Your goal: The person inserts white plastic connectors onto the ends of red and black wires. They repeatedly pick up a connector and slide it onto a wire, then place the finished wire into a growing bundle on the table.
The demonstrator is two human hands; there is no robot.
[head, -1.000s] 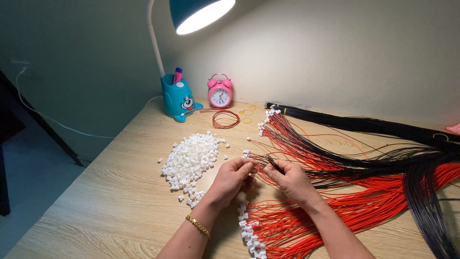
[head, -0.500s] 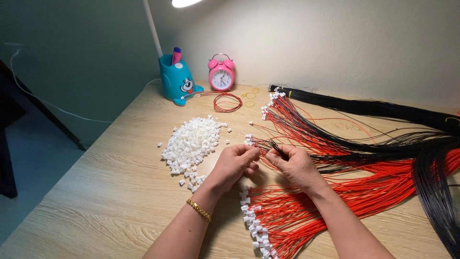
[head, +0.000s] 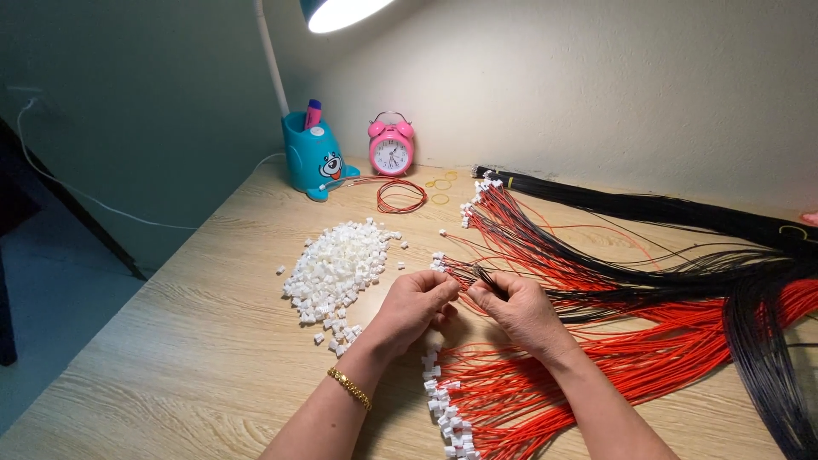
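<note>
My left hand and my right hand meet over the middle of the wooden table. The left fingertips pinch a small white plastic connector. The right fingertips pinch thin red and black wires whose ends reach that connector. A heap of loose white connectors lies just left of my left hand. Red wires with white connectors fitted lie fanned out below both hands.
A thick bundle of red wires and black wires covers the table's right side. At the back stand a teal pen holder, a pink alarm clock, a red wire coil and a desk lamp.
The view has tilted a little between frames. Both hands stay together in the same spot, with only small finger movements at the connector and wires.
</note>
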